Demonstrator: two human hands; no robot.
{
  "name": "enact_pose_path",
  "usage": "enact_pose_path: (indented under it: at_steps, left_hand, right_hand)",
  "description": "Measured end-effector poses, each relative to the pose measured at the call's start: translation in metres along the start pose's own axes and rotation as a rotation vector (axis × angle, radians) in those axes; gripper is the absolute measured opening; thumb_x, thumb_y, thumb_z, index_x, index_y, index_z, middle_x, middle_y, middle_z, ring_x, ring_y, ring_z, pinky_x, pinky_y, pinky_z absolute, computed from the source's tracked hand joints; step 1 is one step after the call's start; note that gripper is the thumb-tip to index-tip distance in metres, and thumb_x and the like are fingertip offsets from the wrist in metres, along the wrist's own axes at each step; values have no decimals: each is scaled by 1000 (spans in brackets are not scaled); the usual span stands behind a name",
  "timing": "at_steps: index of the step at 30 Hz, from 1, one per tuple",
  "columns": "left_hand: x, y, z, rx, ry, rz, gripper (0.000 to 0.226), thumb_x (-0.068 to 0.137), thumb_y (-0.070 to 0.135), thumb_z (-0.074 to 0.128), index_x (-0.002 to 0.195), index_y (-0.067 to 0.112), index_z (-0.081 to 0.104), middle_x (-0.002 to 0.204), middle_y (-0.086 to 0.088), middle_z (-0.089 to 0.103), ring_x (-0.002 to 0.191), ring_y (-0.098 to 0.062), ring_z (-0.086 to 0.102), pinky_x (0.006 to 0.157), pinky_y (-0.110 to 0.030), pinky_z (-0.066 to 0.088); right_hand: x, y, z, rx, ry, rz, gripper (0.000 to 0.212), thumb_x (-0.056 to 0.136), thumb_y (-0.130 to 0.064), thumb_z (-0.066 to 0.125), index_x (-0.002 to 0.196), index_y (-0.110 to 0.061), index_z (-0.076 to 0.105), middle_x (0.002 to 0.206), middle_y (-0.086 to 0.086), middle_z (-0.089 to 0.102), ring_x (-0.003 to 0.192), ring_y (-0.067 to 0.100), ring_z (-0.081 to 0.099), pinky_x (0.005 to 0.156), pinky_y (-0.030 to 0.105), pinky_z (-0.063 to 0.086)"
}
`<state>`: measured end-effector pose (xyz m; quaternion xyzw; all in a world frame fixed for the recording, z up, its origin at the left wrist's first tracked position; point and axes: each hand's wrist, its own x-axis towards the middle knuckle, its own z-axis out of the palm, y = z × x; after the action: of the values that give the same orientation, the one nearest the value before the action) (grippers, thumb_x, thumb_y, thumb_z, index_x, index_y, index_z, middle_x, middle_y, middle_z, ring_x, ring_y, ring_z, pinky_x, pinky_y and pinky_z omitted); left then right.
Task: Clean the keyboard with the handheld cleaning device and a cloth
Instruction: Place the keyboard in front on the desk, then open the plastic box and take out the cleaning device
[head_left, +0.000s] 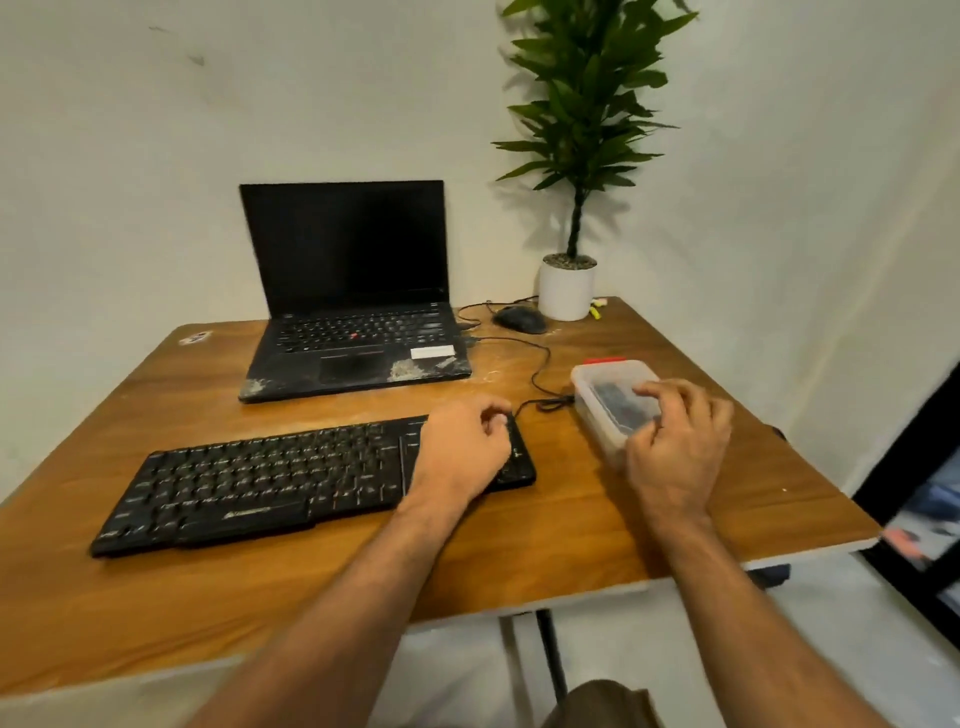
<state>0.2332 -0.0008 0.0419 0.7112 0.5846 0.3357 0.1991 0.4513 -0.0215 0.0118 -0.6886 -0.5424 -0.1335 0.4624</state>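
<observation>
Resting on the right end of the black keyboard (311, 480), the left hand (462, 449) has its fingers loosely curled over the number-pad keys; whether they pinch anything cannot be told. Just right of it, the right hand (678, 441) reaches over the near end of a clear plastic box (597, 395), its fingers bent above the open top and the thumb at the box's near side; whether it actually grips the box or something inside cannot be told. A dark object (618, 402) lies inside the box under those fingers, too blurred to name. A red piece (605, 360) shows at the box's far edge.

From the keyboard's far right corner beside the left hand, a black cable (540, 364) runs away across the wooden table (519, 545) towards an open laptop (348, 291) with a dark screen, which stands beyond the left hand. A black mouse (519, 318) lies further back, beyond both hands, and just behind it a potted plant (567, 286) in a white pot stands in the table's far corner.
</observation>
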Motion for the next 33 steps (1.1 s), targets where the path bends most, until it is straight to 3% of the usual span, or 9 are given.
enact_pose_path:
  at_steps: [3, 7, 10, 13, 20, 25, 27, 29, 33]
  left_hand:
    - [38, 31, 31, -139, -23, -50, 23, 98, 23, 61, 118, 26, 71, 114, 9, 69, 99, -3, 61, 87, -18, 47]
    - [86, 66, 64, -266, -7, -159, 26, 96, 31, 65, 121, 25, 70, 122, 6, 69, 113, -11, 62, 100, -36, 51]
    - [109, 76, 87, -357, -65, -285, 27, 95, 40, 65, 117, 26, 72, 119, 5, 70, 114, -15, 62, 100, -37, 49]
    - [123, 69, 108, -381, -128, -380, 30, 85, 47, 74, 106, 25, 75, 104, 5, 74, 101, -17, 67, 97, -41, 53]
    - [133, 63, 122, -511, -90, -576, 50, 63, 58, 85, 91, 21, 66, 88, 3, 72, 86, -20, 68, 84, -39, 58]
    - [139, 67, 120, -512, -130, -579, 51, 66, 52, 83, 104, 20, 69, 87, 1, 74, 81, -20, 71, 79, -38, 60]
    - [141, 71, 116, -517, -158, -582, 40, 74, 48, 81, 100, 20, 69, 87, 1, 73, 79, -17, 71, 73, -33, 61]
    - [144, 71, 116, -534, -175, -589, 39, 75, 49, 81, 99, 21, 68, 90, 1, 72, 81, -16, 69, 72, -33, 60]
    - [145, 70, 117, -540, -201, -597, 34, 79, 45, 80, 101, 21, 69, 93, 2, 69, 85, -15, 66, 75, -33, 61]
  right_hand:
    - [-6, 22, 1, 21, -15, 216, 23, 92, -15, 55, 114, -13, 62, 123, 11, 49, 107, 24, 49, 87, 41, 51]
    - [2, 29, 0, 257, -147, 462, 23, 100, -31, 55, 120, -20, 57, 135, 5, 43, 110, 19, 57, 88, 34, 55]
    - [6, 34, -3, 481, -260, 510, 30, 99, -37, 56, 128, -26, 54, 130, 3, 54, 88, 16, 68, 63, 27, 57]
    - [8, 40, -7, 697, -376, 563, 35, 101, -34, 55, 135, -30, 47, 113, 4, 69, 61, 17, 66, 43, 26, 49]
    - [12, 53, -6, 967, -521, 582, 46, 104, -6, 41, 143, -29, 36, 124, 2, 66, 62, 25, 67, 37, 22, 44]
    - [12, 57, -12, 1057, -512, 604, 77, 82, 21, 48, 138, -31, 40, 131, 0, 58, 77, 26, 66, 46, 26, 50]
    - [8, 51, -11, 915, -404, 571, 67, 85, 10, 58, 135, -33, 45, 129, -5, 60, 84, 19, 65, 54, 25, 52]
    - [5, 44, -7, 715, -306, 509, 62, 86, -8, 67, 139, -32, 45, 131, -10, 58, 107, 10, 60, 80, 28, 56]
    - [8, 39, -4, 321, -317, 498, 85, 85, -46, 73, 155, -30, 28, 158, -3, 30, 142, 17, 29, 115, 44, 34]
